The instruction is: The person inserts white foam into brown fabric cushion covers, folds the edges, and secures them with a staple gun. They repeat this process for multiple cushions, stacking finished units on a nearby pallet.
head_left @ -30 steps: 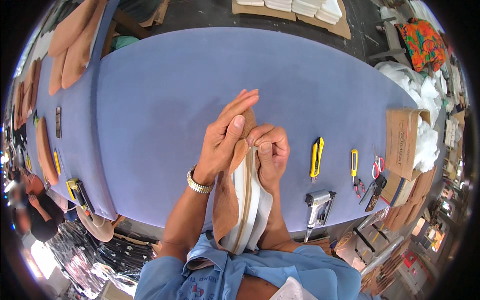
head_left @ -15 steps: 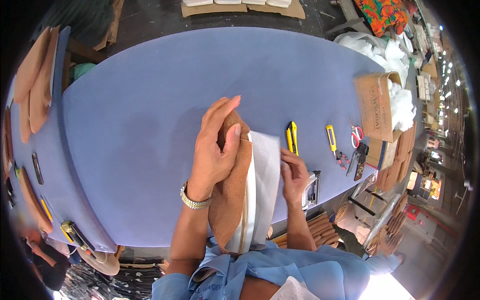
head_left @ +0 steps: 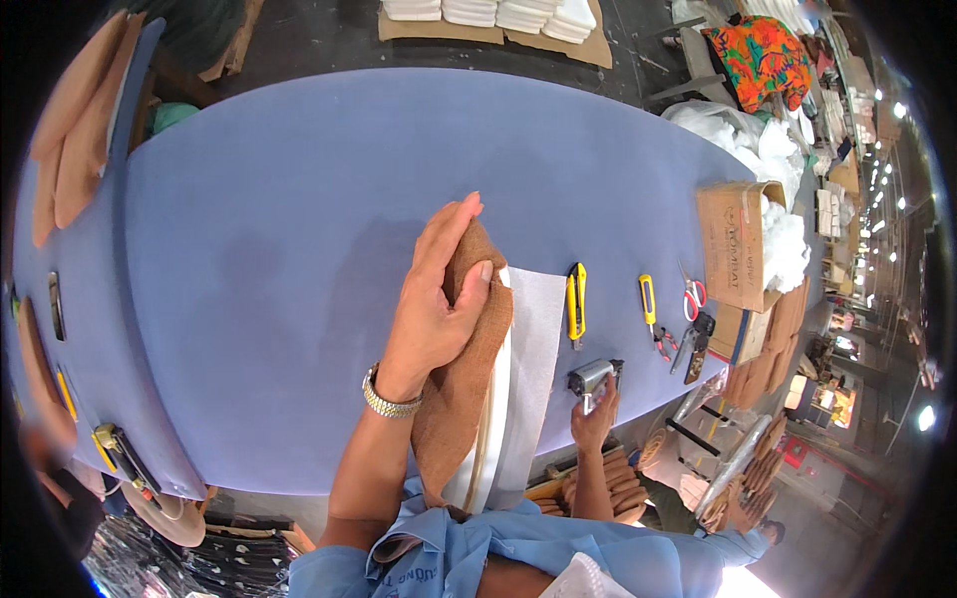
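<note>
Left hand (head_left: 434, 299) closed around the top of a brown fabric piece (head_left: 459, 399), thumb pressed on its front, fingers behind. Right hand (head_left: 594, 419) down at the table's near edge, fingers wrapped on a grey staple gun (head_left: 590, 377). Fabric piece standing upright over the near edge of the blue table (head_left: 299, 199), with a white sheet (head_left: 528, 359) just beside it on the right. Further right on the table: yellow knife (head_left: 575, 302), smaller yellow knife (head_left: 648, 299), scissors (head_left: 694, 296), cardboard box (head_left: 736, 244).
</note>
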A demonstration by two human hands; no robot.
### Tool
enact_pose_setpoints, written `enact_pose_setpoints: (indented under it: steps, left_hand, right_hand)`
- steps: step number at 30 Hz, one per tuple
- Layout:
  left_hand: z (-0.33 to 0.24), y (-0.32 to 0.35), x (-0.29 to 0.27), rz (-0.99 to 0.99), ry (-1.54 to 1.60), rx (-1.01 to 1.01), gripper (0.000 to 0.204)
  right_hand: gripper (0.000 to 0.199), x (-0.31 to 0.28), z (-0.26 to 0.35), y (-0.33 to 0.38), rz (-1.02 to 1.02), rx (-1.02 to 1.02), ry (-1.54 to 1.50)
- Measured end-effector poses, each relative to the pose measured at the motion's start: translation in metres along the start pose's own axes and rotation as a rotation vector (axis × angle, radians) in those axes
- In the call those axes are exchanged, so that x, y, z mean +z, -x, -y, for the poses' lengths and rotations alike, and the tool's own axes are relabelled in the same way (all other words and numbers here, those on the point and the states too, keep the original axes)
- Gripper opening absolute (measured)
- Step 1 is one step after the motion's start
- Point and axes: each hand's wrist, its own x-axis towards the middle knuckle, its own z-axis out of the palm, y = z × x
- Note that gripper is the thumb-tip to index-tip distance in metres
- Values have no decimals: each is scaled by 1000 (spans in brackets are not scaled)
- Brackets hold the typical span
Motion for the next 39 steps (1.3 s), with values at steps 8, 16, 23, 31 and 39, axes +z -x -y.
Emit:
enact_pose_setpoints:
  steps: [8,16,23,31,39]
  left_hand:
    - [10,0,12,-11,-58,64,64]
    - [9,-2,20,-32,-86,69,72]
    - [11,0,15,-24,-114,83,77]
    - [12,0,12,-3,-101,50,79]
    - [11,-2,14,-10,-58,51,80]
  right_hand:
    - [86,-45,27,-56,184,-24,-496]
    - [65,-151,223,-116,497,-396,-730]
    - [78,-163,322,-153,614,-1058,-200]
    - [82,-166,346,-159,745,-1026,-98]
    - [49,-167,363,-155,693,-965,-70]
